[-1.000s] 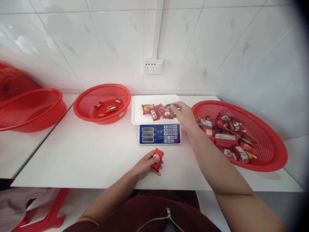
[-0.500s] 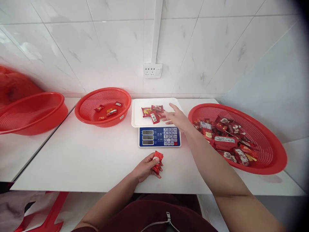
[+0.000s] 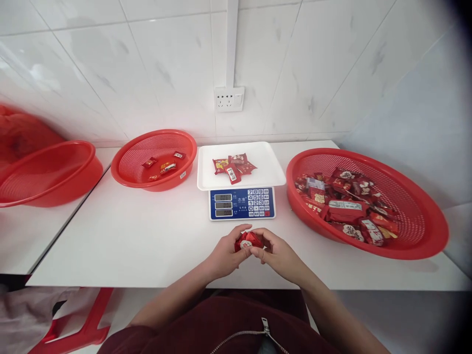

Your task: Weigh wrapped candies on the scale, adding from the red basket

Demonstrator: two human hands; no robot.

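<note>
Red wrapped packets (image 3: 246,241) are between my two hands, in front of the scale. My left hand (image 3: 226,253) is closed on them from the left, thumb on top. My right hand (image 3: 276,253) has its fingers round their right side. The blue-fronted scale (image 3: 242,211) carries a white tray (image 3: 269,169). Several red packets (image 3: 233,172), one partly yellow, lie in a loose pile on the tray. How many packets my hands hold is hidden.
A large red basket (image 3: 424,231) with many packets stands at the right. At the left is a round red basket (image 3: 125,167) with a few packets, and farther left another red basket (image 3: 79,167). A wall socket (image 3: 229,100) is behind the scale.
My right hand has come back from the tray to the packets in my left hand and closed on them. The view has shifted slightly.
</note>
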